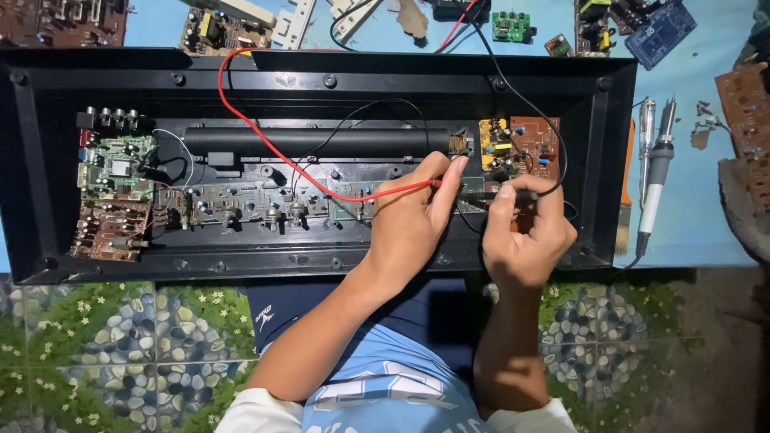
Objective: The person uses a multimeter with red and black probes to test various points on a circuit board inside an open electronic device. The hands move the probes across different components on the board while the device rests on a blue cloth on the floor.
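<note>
A thin red test probe (401, 189) was pinched by the left hand (413, 216); a black probe (513, 195) was gripped by the right hand (525, 236). Both were held inside the open black plastic casing (321, 80). A grey soldering iron (654, 188) lay on the blue bench (690, 224) alongside.

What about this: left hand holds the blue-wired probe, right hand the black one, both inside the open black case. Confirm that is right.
Not quite. In the head view the left hand holds a probe on a red wire, not a blue one. The rest stands: the right hand holds the black probe, and both work inside the open black case.
</note>
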